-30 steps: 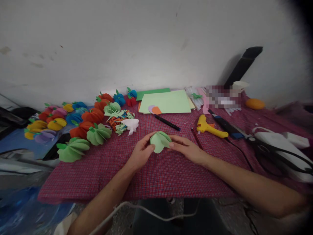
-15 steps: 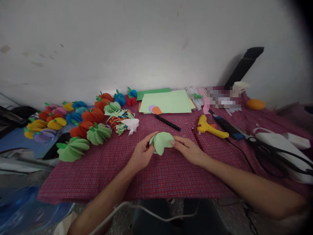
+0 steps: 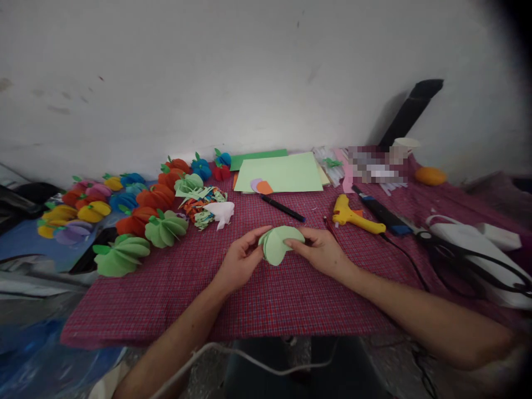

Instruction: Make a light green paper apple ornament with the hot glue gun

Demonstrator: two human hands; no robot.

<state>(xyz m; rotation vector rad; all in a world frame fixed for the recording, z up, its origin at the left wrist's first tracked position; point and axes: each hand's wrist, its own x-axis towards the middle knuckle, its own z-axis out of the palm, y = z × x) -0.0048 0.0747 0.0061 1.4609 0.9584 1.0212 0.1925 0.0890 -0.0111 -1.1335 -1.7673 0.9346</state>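
Observation:
Between my two hands, over the checked cloth, is a light green paper pumpkin (image 3: 276, 247) made of folded round leaves, partly fanned out. My left hand (image 3: 241, 258) pinches its left side between thumb and fingers. On the other side my right hand (image 3: 322, 250) grips a leaf, its thumb lying across the front and the fingers behind. A black pen (image 3: 283, 208) lies just beyond the hands. To the right of my right hand is a yellow glue gun (image 3: 356, 216) with its cord.
Finished paper pumpkins (image 3: 166, 228) in several colours crowd the left, beside paper scraps (image 3: 203, 208). Paper sheets (image 3: 282, 170) lie at the back near the wall. A utility knife (image 3: 382, 210), scissors (image 3: 465, 255) and a white box-like object (image 3: 482, 271) occupy the right.
My right thumb has moved onto the front of the green leaves, and the right fingers have gone behind. The paper piece has turned and shifted slightly right.

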